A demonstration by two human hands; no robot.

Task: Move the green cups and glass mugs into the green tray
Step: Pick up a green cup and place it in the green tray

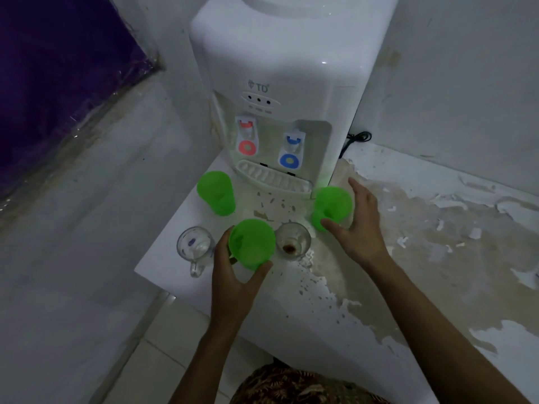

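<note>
Clearly, two of the three bright green plastic cups are already under the hands. The left hand (233,275) is wrapped around the nearest green cup (252,243), thumb on one side and fingers on the other, at the front of the peeling white counter (291,301). The right hand (357,225) is spread, thumb set against the side of the right-hand green cup (332,207) and fingers reaching behind it; whether that grip is fully closed cannot be told from this angle. A third green cup (216,193) is left standing farther back and to the left, beside the white water dispenser (277,97), nearer the left hand. All three cups are upright, long axes vertical, mouths upward. Two clear glass mugs flank the held cup: the left mug (194,246), its handle turned toward the person, and the stained right mug (292,242). No green tray is seen, so its direction cannot be judged.
</note>
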